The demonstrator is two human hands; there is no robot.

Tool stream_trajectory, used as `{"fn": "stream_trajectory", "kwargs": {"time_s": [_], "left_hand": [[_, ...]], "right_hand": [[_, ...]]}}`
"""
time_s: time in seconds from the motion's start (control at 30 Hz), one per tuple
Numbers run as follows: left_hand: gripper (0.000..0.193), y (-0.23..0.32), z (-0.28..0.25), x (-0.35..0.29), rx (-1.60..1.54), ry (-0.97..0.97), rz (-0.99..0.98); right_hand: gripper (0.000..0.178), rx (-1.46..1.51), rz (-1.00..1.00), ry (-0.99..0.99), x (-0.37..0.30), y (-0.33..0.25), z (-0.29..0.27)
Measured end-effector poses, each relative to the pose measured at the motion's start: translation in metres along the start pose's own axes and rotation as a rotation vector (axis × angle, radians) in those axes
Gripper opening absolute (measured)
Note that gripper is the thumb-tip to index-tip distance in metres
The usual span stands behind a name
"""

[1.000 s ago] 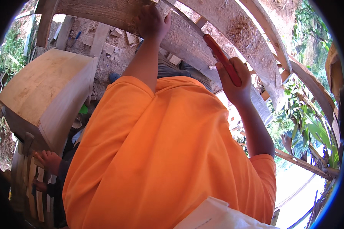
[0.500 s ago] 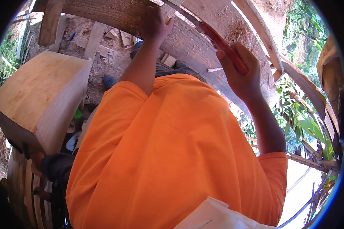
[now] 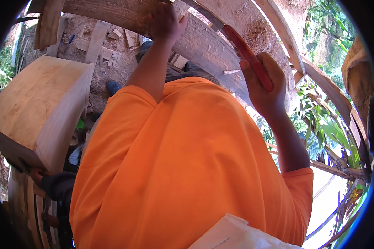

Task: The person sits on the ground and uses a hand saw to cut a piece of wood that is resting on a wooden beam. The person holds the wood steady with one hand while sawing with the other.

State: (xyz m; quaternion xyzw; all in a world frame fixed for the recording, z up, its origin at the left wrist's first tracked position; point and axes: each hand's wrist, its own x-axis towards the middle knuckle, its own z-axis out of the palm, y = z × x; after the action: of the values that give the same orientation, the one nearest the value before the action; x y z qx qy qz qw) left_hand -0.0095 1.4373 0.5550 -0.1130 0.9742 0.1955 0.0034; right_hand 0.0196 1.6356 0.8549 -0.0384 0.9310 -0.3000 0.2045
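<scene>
"Gripping what, that right hand (image 3: pixel 268 83)?"
"A smooth, curved red-handled tool (image 3: pixel 239 42), upper right of the frame, its thin metal blade (image 3: pixel 210 16) slanting toward top centre."
"And the left hand (image 3: pixel 167 24)?"
"Bent fingers on a coarse plank (image 3: pixel 120 14), top centre; whether clenched, I can't tell."

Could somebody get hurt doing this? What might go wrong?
Maybe, yes. The right hand holds a red-handled tool, and its long blade points up toward where the left hand is, on the wood. If it slipped, it might cut those fingers.

Also, loose wood scraps lie on the ground, so someone stepping there could trip.
</scene>
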Motion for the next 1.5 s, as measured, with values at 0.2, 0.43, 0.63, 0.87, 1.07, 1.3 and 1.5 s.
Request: {"fn": "stream_trajectory", "kwargs": {"time_s": [0.2,0.43,0.63,0.87,1.07,1.3,1.5], "left_hand": [[0.067,0.001,-0.002,0.000,0.088,0.125,0.007],[0.071,0.000,0.002,0.001,0.122,0.121,0.045],[0.070,0.002,-0.007,0.003,0.159,0.055,0.028],[0.058,-0.010,0.019,0.003,0.118,0.233,0.175],[0.059,-0.009,0.013,0.003,0.069,0.281,0.175],[0.060,-0.010,0.013,0.002,0.063,0.294,0.185],[0.059,-0.006,0.010,0.000,0.119,0.239,0.143]], "right_hand": [[0.031,-0.022,-0.068,-0.053,0.029,-0.017,-0.023],[0.026,-0.127,-0.009,-0.089,0.016,-0.023,-0.028],[0.027,-0.112,0.049,-0.103,0.015,-0.017,-0.027],[0.027,-0.048,0.054,0.001,0.026,0.012,-0.033],[0.025,0.069,0.043,-0.058,0.023,-0.004,-0.037],[0.026,0.153,-0.080,-0.023,0.070,0.001,0.032],[0.033,0.171,-0.245,0.077,0.111,0.019,0.088]]}}
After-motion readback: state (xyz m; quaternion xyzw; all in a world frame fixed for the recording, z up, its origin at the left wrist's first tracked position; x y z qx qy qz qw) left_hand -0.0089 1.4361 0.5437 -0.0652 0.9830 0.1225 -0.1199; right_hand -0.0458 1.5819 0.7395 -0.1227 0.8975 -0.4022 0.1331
